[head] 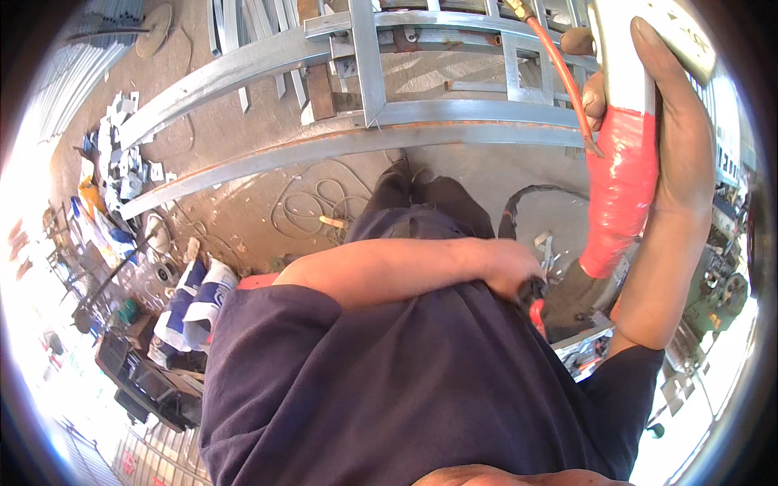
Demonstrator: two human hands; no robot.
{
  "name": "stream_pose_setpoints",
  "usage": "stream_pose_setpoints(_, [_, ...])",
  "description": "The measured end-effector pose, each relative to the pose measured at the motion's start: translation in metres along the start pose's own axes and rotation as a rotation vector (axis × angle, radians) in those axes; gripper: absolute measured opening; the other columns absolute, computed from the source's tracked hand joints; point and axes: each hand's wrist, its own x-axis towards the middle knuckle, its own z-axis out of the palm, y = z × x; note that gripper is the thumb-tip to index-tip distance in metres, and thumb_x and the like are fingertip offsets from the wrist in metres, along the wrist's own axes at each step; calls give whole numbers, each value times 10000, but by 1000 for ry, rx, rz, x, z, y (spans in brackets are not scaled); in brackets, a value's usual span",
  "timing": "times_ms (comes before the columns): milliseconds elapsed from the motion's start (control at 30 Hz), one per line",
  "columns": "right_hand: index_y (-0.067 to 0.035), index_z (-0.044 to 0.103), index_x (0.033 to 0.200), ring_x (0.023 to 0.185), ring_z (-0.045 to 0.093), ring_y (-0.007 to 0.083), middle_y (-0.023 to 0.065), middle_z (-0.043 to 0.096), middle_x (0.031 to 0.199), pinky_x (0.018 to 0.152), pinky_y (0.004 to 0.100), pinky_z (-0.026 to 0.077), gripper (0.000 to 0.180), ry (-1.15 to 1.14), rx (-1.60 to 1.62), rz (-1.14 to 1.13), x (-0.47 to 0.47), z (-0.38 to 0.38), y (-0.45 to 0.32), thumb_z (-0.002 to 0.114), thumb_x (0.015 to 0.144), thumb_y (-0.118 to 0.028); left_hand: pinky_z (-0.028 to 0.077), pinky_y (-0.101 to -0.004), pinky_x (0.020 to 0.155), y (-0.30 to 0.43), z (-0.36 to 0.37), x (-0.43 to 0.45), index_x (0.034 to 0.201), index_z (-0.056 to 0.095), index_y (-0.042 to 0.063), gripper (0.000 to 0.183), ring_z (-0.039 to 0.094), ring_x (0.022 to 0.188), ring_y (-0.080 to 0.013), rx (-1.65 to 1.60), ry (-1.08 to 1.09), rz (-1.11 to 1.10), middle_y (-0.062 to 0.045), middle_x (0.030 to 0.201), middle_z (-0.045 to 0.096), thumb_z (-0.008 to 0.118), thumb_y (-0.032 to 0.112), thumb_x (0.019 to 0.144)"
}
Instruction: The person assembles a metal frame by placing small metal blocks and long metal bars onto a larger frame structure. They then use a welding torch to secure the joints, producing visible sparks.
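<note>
My right hand point(684, 127) is raised close to the camera at the right, its thumb and fingers around a pale tube-shaped object point(626, 67) whose lower part is wrapped in glossy red tape point(623, 188). What this object is cannot be told. Dark cloth-like material point(568, 297) hangs below the tape. A thin orange hose or cable point(556, 58) with a brass-coloured fitting passes beside the fingers. Across the belly lies my left arm, and my left hand point(513, 270) is closed around a black handle or cable with a red part point(537, 313). Its fingers are partly hidden.
Ahead stands a welded frame of galvanised square tubing point(462, 112), with a long loose tube point(340, 146) nearer me. A coiled cable point(316, 200) lies on the floor. Metal offcuts point(124, 164) and blue-and-white sacks point(206, 304) are at the left; machinery point(732, 291) stands at the right.
</note>
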Motion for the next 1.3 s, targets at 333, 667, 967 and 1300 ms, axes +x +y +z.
stream_pose_setpoints(333, [8,603,1314,634,646,127,145,710,1043,522,260,525,475,221,-2,-273,-103,38,60,584,1052,-388,512,-475,877,-111,92,-62,1095,672,87,414,654,1062,-405,24,38,-75,-180,1067,708,800,177,712])
stream_pose_setpoints(667, [-18,573,1367,738,647,107,90,703,1070,649,272,541,389,494,95,-74,-152,92,110,583,1067,-266,492,-409,993,-44,58,-110,1320,597,67,708,613,1190,-287,-411,-477,27,-153,1231,667,898,194,692])
stream_pose_setpoints(967, [-26,384,1557,1241,651,242,191,655,1346,1006,349,511,762,694,-107,151,-120,244,179,772,908,-124,500,-342,1038,-60,-1,-254,1204,708,2,441,642,1174,-182,-929,-681,-320,-119,1168,732,809,315,910])
stream_pose_setpoints(1300, [0,407,1535,1278,642,299,216,649,1352,1026,360,515,792,880,-338,188,-90,298,168,811,870,-146,464,-398,1110,-81,-1,-326,1334,653,43,550,603,1273,-276,-867,-689,-366,-145,1341,669,818,284,868])
